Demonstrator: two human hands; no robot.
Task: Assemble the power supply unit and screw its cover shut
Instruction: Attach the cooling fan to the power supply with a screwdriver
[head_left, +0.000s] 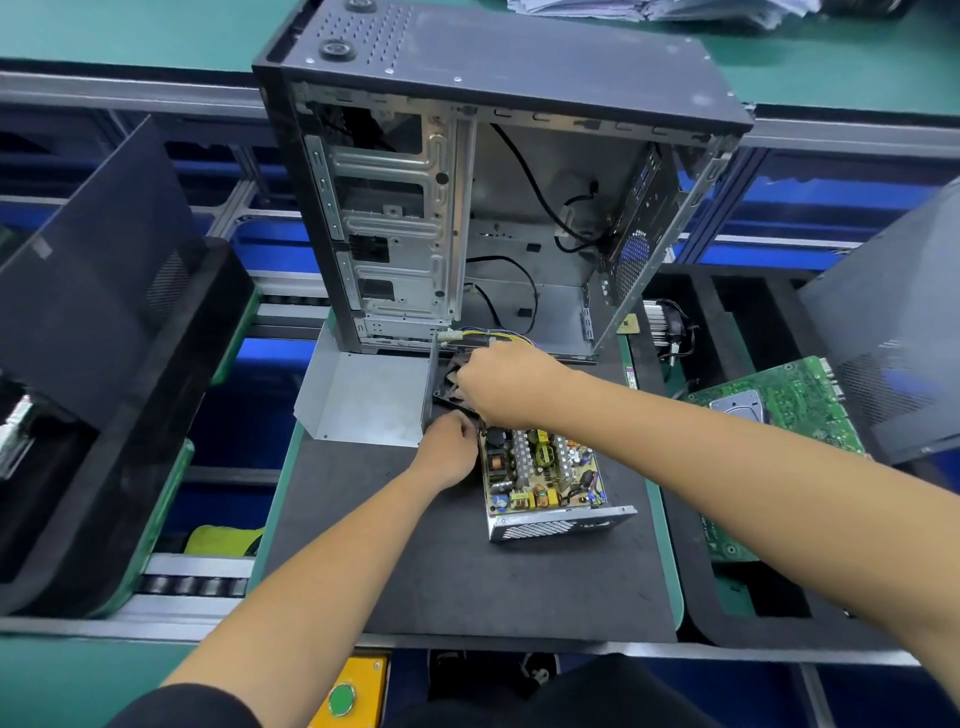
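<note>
The open power supply base (561, 526) lies on the black mat, its circuit board (543, 470) with coils and heat sinks exposed. At its far end a black fan (448, 383) stands tilted on edge. My right hand (506, 382) grips the fan's top edge. My left hand (449, 449) holds the fan's lower corner beside the board. The grey metal cover (363, 397) lies flat on the mat to the left of the fan. A bundle of yellow and black wires (488, 338) runs behind my right hand.
An empty computer case (467, 208) stands upright just behind the work. A green motherboard (779, 405) rests at the right, a cooler (665, 322) behind it. Dark side panels lean at far left (98, 291) and right (893, 332). A yellow box with a green button (345, 696) sits near me.
</note>
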